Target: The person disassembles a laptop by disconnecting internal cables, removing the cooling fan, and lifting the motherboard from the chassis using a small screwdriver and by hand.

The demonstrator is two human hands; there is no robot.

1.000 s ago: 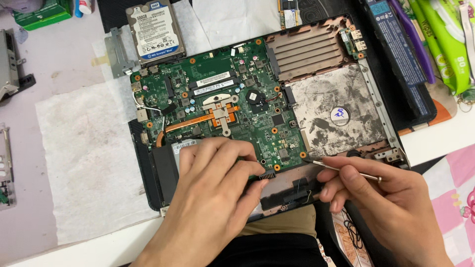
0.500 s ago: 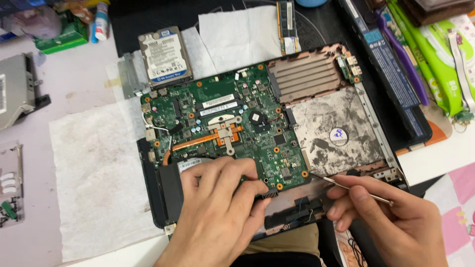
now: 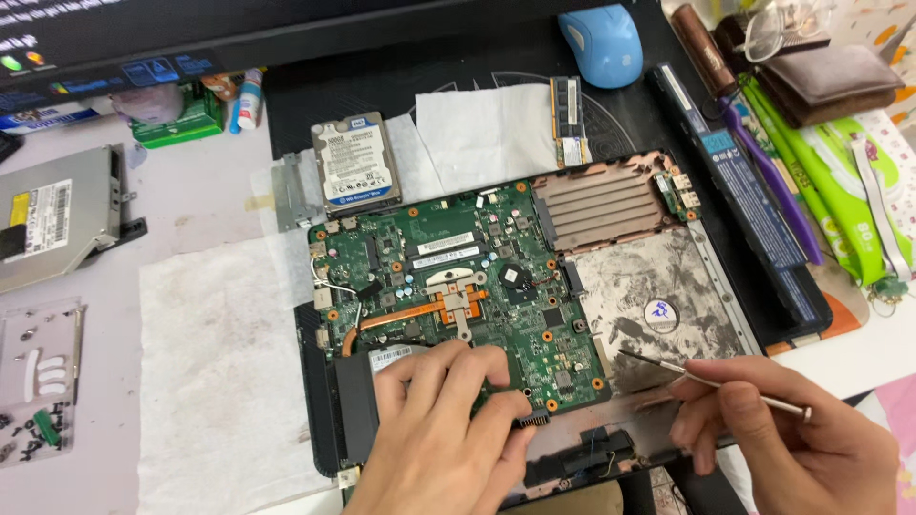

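Note:
A green laptop motherboard [image 3: 458,286] with a copper heat pipe lies in an opened black laptop base [image 3: 324,401]. My left hand [image 3: 444,429] rests fingers-down on the board's near edge, fingertips by a black connector. My right hand [image 3: 782,439] is at the lower right, pinching a thin metal tool [image 3: 706,381] whose tip points left toward the board's right edge. A grey metal plate [image 3: 658,296] with a round sticker sits right of the board, below a copper-coloured finned cover [image 3: 596,200].
A hard drive [image 3: 355,162], a memory stick [image 3: 570,119] and a blue mouse [image 3: 603,43] lie behind the base. A black battery pack [image 3: 744,191] and green packets [image 3: 840,191] are at the right. An optical drive [image 3: 57,215] and a screw tray [image 3: 38,381] are at the left.
The camera has tilted up, bringing the mouse and monitor edge into view. Both hands appear lower in the frame. The left hand stays on the board; the right still holds the tool.

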